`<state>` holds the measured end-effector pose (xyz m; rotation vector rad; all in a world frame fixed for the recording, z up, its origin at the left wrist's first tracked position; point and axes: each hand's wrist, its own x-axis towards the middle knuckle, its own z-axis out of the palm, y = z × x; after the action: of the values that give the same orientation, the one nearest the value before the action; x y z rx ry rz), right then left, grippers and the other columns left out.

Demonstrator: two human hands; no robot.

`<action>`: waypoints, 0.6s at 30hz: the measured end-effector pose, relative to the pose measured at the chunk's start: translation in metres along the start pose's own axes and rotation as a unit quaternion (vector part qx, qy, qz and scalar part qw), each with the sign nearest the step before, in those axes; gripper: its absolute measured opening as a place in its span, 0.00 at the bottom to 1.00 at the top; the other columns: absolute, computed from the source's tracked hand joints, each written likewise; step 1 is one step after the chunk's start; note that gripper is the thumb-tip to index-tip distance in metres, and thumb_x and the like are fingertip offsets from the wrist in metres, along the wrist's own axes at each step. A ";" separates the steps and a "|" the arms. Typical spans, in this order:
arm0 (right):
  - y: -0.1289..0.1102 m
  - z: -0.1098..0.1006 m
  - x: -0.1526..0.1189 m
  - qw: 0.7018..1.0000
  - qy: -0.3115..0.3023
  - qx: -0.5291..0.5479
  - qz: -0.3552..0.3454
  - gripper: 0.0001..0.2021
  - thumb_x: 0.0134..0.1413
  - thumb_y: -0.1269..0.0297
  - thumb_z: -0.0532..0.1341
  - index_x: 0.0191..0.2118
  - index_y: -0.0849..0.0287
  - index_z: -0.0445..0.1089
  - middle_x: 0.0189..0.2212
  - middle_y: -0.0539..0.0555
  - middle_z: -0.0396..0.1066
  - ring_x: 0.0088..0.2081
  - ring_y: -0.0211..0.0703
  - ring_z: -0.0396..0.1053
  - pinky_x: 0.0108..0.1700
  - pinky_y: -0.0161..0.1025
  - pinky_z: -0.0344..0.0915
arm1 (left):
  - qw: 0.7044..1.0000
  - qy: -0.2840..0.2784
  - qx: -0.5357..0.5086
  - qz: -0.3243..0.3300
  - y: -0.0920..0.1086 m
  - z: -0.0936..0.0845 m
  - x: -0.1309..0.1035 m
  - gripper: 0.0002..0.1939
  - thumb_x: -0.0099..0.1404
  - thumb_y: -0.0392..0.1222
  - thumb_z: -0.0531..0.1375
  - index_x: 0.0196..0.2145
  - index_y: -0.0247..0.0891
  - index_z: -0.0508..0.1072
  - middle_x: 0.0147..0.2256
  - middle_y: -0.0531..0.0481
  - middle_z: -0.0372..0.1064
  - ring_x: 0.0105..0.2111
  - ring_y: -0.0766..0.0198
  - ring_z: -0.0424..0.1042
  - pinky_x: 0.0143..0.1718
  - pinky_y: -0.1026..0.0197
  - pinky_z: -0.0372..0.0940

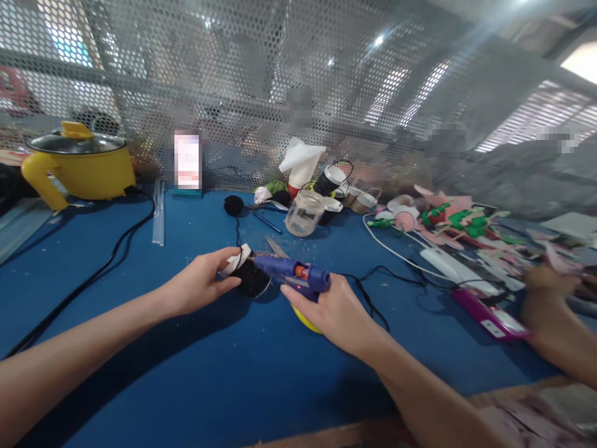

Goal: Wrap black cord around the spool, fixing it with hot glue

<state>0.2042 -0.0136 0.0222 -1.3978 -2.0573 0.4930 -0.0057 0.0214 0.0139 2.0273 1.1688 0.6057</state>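
Observation:
My left hand [198, 286] grips a small paper cup [252, 280] wrapped in black yarn, tilted on its side, its white rim towards my fingers. A black strand leads from the cup back to a ball of black yarn [234, 205]. My right hand [342, 314] is closed around a blue hot glue gun [298, 272], with an orange part and a small red light showing. The gun's nozzle points left and meets or nearly meets the cup near its rim; contact is unclear. Partly under the gun lie scissors [276, 247] with a yellow handle.
A clear plastic jar [305, 214], a pen [267, 222] and black-wrapped cups [329, 180] stand or lie behind. Far left are a yellow electric pot [93, 165] and glue sticks [159, 214]. Rightward, a purple power strip [489, 315], craft pieces [452, 218] and another person's hand [545, 289].

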 end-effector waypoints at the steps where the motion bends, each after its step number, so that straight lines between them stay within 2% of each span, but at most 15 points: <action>1: 0.000 0.000 0.000 1.000 0.002 0.001 -0.002 0.08 0.47 0.62 0.55 0.24 0.60 0.64 0.20 0.50 0.66 0.24 0.37 0.62 0.26 0.33 0.60 | 1.000 0.001 0.002 -0.002 0.000 0.000 0.000 0.20 0.55 0.39 0.53 0.47 0.33 0.61 0.39 0.45 0.70 0.38 0.58 0.68 0.39 0.59 0.61; 9: 0.002 0.003 -0.001 1.000 -0.012 0.014 -0.009 0.08 0.48 0.62 0.55 0.26 0.61 0.65 0.22 0.52 0.66 0.23 0.37 0.61 0.26 0.34 0.61 | 1.000 -0.022 0.002 0.010 -0.003 -0.001 0.000 0.20 0.57 0.39 0.52 0.48 0.35 0.59 0.37 0.48 0.71 0.37 0.60 0.69 0.39 0.60 0.61; 14: 0.002 0.001 0.001 1.000 0.000 0.006 0.000 0.08 0.47 0.63 0.55 0.23 0.60 0.63 0.19 0.50 0.64 0.21 0.36 0.59 0.25 0.33 0.60 | 1.000 -0.010 0.012 0.004 -0.003 -0.002 0.000 0.21 0.56 0.40 0.53 0.49 0.35 0.59 0.41 0.46 0.69 0.39 0.59 0.68 0.41 0.59 0.60; 18: -0.001 0.001 0.001 1.000 -0.010 0.028 -0.010 0.07 0.47 0.63 0.55 0.25 0.61 0.65 0.20 0.51 0.66 0.23 0.37 0.61 0.25 0.33 0.60 | 0.999 -0.021 0.026 0.009 -0.004 -0.003 0.000 0.22 0.57 0.40 0.52 0.49 0.35 0.58 0.37 0.48 0.70 0.36 0.61 0.68 0.38 0.61 0.61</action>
<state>0.2031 -0.0130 0.0223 -1.3441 -2.0544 0.5550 -0.0094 0.0239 0.0126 2.0870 1.1524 0.5437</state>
